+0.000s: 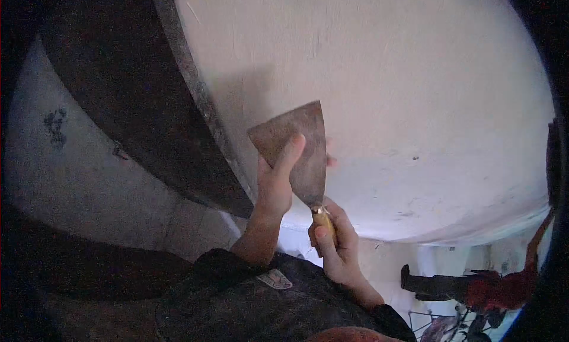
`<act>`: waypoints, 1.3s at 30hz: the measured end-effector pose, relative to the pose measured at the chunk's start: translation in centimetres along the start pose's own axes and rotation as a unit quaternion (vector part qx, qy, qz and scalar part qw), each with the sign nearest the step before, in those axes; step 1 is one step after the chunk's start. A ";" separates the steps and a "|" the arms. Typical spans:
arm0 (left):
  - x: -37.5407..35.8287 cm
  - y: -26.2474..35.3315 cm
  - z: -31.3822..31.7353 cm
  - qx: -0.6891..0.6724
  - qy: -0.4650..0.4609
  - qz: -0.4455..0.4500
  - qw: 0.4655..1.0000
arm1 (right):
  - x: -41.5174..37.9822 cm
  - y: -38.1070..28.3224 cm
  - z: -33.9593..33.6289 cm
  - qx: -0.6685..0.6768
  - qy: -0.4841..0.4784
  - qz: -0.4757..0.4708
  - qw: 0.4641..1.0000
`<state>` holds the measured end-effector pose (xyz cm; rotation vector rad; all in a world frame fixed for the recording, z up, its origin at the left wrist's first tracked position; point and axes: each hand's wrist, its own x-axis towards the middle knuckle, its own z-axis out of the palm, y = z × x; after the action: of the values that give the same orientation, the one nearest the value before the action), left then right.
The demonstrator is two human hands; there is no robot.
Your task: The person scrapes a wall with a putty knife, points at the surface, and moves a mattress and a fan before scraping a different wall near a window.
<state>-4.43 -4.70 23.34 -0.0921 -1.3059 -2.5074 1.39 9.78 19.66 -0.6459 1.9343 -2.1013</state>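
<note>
In front of the pale wall, both my hands are on one putty knife (305,158) with a wide, worn metal blade and a yellowish handle. My left hand (277,185) pinches the blade, its thumb flat on the near face and fingertips showing past the far edge. Most of those fingers are hidden behind the metal. Wrapped around the handle (327,226) is my right hand (339,247), its thumb lying along it. The blade's broad edge points up and to the left, and its shadow falls on the wall behind.
The pale wall (415,93) curves through the wide lens, with a small dark spot low on it. A dark band (136,75) with a grey edge runs down the left. At the lower right, another person (498,288) in a red top appears sideways, near thin metal frames.
</note>
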 end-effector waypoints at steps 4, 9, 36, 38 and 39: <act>2.2 0.9 0.4 -0.020 0.008 0.007 1.000 | 1.5 -0.6 1.3 -0.021 0.038 -0.045 0.998; 5.0 2.0 -0.6 -0.002 -0.046 -0.026 0.999 | 4.2 -0.3 2.7 -0.076 0.090 -0.109 0.987; 8.0 3.1 -3.7 -0.027 -0.222 -0.146 0.964 | 6.7 -2.0 8.1 -0.022 0.245 -0.062 0.967; 8.3 2.5 -4.0 -0.049 -0.239 -0.115 0.963 | 6.5 -1.6 7.9 -0.021 0.215 -0.045 0.975; 8.4 2.8 -3.6 -0.047 -0.242 -0.117 0.962 | 6.9 -1.7 8.0 -0.018 0.218 -0.047 0.975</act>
<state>-11.23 -11.12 25.11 -0.6468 -1.4389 -2.8645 -0.86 -0.20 22.85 -0.3009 2.2026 -2.4345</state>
